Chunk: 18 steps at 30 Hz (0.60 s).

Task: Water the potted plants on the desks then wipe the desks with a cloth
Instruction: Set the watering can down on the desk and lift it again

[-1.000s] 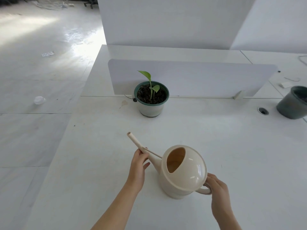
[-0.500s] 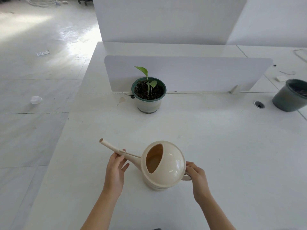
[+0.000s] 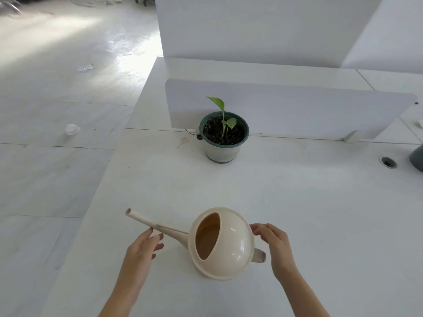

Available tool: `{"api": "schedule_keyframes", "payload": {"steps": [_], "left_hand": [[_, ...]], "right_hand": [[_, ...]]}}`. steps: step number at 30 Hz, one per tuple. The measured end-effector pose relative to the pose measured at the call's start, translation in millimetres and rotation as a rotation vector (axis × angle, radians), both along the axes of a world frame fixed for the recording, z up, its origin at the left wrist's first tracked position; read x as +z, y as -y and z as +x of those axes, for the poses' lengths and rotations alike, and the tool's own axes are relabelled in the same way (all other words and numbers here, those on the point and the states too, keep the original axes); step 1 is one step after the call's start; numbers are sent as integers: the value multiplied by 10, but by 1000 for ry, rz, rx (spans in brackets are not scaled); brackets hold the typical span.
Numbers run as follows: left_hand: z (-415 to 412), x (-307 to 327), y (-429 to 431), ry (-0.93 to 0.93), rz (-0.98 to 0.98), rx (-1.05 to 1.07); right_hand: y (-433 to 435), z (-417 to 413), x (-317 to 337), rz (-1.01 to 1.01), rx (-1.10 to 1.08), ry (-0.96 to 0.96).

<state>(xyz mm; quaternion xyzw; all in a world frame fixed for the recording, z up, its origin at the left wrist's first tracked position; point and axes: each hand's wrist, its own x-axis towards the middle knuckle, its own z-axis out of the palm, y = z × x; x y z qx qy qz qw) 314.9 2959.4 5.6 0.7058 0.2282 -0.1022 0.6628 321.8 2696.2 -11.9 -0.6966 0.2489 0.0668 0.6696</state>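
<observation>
A cream watering can (image 3: 231, 248) stands on the white desk (image 3: 309, 202), its long spout pointing left and its handle to the right. My left hand (image 3: 143, 247) is beside the spout with relaxed fingers, the fingertips just touching it. My right hand (image 3: 275, 244) hovers beside the can's dome, fingers loosely spread and off the handle. A small green seedling grows in a green-rimmed white pot (image 3: 223, 148) with dark wet-looking soil, further back by the divider. No cloth is in view.
A low white divider panel (image 3: 297, 110) crosses the desk behind the pot. A dark grey pot (image 3: 417, 160) is cut off at the right edge, next to a cable grommet (image 3: 388, 161). The desk's left edge drops to the floor, where a white cup (image 3: 72, 129) lies.
The can has come down and to the left onto the desk. My right hand has let go of the handle, and my left hand has loosened from the spout.
</observation>
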Motion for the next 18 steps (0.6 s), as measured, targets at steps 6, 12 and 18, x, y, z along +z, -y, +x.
{"api": "schedule_keyframes", "payload": {"steps": [6,12,18], "left_hand": [[318,374,82,126,115,-54],[1277,469,576,259,69,-62],[2292,166,975,185,-111,-85]], "right_hand": [[53,652,165,-25,-16,103],[-51,1340,194,-37,-3,170],[-138,1915,178,-19,-9,173]]}}
